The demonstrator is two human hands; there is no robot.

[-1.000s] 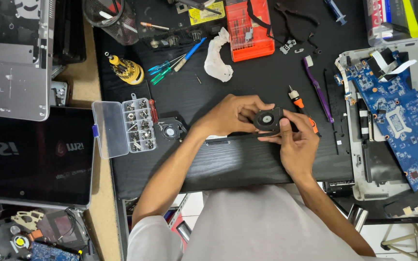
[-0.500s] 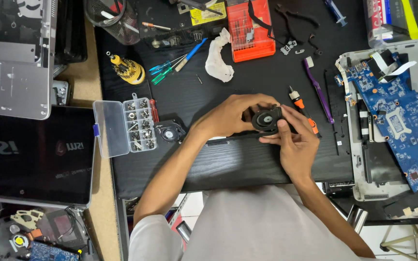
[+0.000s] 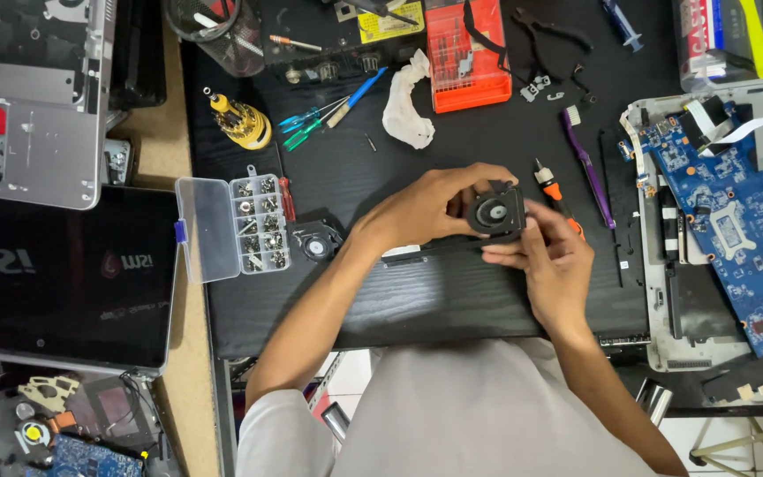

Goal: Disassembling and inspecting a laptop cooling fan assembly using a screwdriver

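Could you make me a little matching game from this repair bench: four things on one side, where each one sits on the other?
Things:
1. small black fan
2. clear screw box
3. blue circuit board
4. orange bit case

Places:
A. far right, in an opened laptop shell
B. top middle of the black mat
C. held between both hands
D. left edge of the black mat, lid open

Pairs: 1-C, 2-D, 3-A, 4-B

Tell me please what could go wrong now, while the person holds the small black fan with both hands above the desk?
1. The fan is held in the air by the left hand and right hand; if it slips, it may drop onto the black desk.
2. The open screw box lies near the left forearm; a bump could scatter the screws.
3. The orange screwdriver lies just beyond the right hand and could roll if nudged.
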